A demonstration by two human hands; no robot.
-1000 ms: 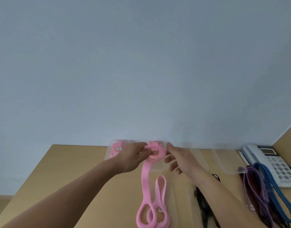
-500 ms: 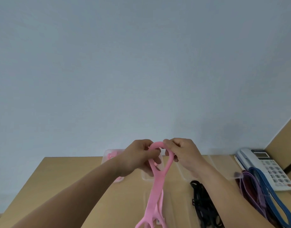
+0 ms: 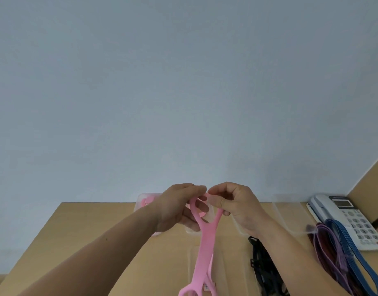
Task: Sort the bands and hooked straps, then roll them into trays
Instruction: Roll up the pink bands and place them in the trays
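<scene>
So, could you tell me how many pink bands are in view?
2. One pink band hangs from the left hand and right hand, which pinch its top loop. One rolled pink band lies in the far-left clear tray, behind the left hand. Others may be hidden.

Pink band (image 3: 205, 242): top loop is now raised above the table (image 3: 87, 221). Right hand (image 3: 237, 206), open a second ago, now pinches the loop opposite the left hand (image 3: 175, 208); loop is spread wider.
</scene>
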